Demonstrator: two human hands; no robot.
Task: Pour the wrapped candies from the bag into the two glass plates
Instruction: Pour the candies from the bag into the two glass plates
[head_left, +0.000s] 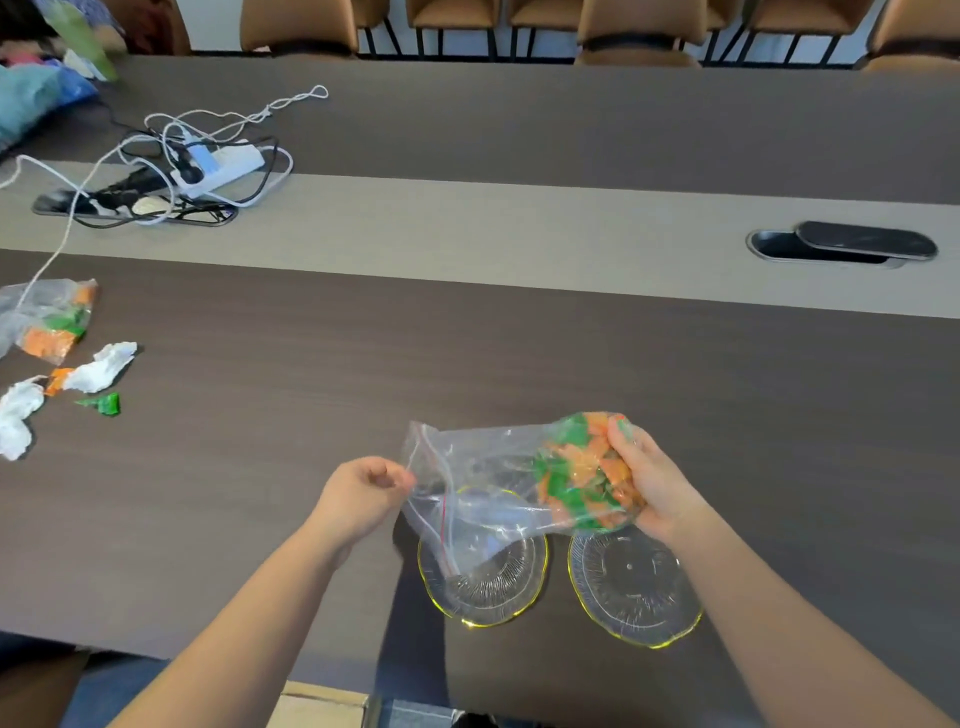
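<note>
The dark wood-grain tabletop carries two empty glass plates side by side at its near edge, the left plate partly under the bag's mouth and the right plate just beside it. Above them a clear zip-top bag is held sideways, off the tabletop. The right hand is closed around the bag's full end, cupping the bunched orange and green wrapped candies. The left hand pinches the edge of the mouth with the red zip line, fingers closed on the plastic. To pour well, I judge the mouth should be pulled wide and aimed low over the left plate's middle, the right hand raised slowly so candies slide out in small lots, then stopped at about half before moving across to the right plate.
</note>
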